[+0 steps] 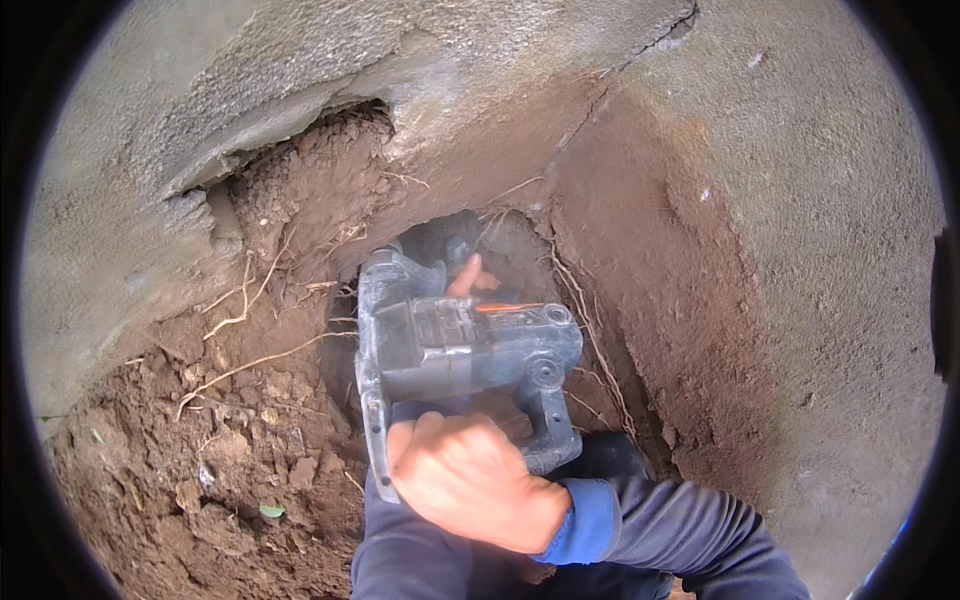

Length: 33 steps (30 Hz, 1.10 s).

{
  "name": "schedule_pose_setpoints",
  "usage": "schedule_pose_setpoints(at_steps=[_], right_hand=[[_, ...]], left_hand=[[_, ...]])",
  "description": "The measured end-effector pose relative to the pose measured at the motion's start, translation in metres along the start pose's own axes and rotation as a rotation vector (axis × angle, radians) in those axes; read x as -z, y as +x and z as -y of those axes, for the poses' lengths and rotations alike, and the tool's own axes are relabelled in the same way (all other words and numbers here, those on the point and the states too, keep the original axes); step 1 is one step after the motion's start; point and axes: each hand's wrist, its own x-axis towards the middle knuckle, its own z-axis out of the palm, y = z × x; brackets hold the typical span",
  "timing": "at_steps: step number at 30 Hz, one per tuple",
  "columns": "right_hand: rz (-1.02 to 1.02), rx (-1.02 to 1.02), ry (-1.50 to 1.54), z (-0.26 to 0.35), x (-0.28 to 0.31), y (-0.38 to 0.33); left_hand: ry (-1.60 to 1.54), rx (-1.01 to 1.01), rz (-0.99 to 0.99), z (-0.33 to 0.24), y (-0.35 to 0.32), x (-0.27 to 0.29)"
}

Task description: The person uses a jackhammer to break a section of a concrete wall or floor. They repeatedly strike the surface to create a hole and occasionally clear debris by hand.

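The right hand (pixel 475 482) grips a dusty power tool (pixel 440 350).

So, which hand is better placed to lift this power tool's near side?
Probably the right hand: it grips the power tool on its near side; the left hand is beyond, partly hidden.

Head-worn fisheye, facing down over right hand (pixel 472 478), near.

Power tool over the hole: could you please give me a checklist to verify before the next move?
1. Right hand on the power tool: ok, gripping it.
2. Left hand gripping firmly: cannot tell, mostly hidden behind the power tool.
3. Working tip placed properly: cannot tell, not clearly visible.
4. Hole edge free of roots: not ok, some run along it.
5. Wall free of cracks: not ok, one crack shows.
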Motion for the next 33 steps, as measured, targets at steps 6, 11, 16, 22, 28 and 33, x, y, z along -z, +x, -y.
schedule_pose_setpoints(at_steps=[6, 11, 16, 22, 28, 33], right_hand=[[-0.071, -0.046, 0.124, 0.018, -0.012, 0.02], [-0.086, -0.098, 0.144, 0.014, -0.014, 0.021], [-0.01, -0.116, 0.298, -0.011, -0.009, 0.024], [-0.115, -0.175, 0.461, -0.036, -0.033, 0.035], [-0.156, -0.407, 0.636, -0.04, -0.036, 0.015], [-0.24, -0.257, 0.605, -0.046, -0.045, 0.014]], left_hand=[[-0.02, 0.027, 0.04, 0.02, -0.001, -0.01], [-0.043, 0.057, 0.074, 0.034, 0.003, -0.015], [-0.054, 0.064, 0.07, 0.04, 0.007, -0.01], [-0.018, 0.006, 0.004, 0.016, 0.02, 0.023], [0.03, -0.072, -0.121, 0.007, 0.021, 0.065], [-0.01, -0.127, -0.186, 0.009, 0.02, 0.092]])
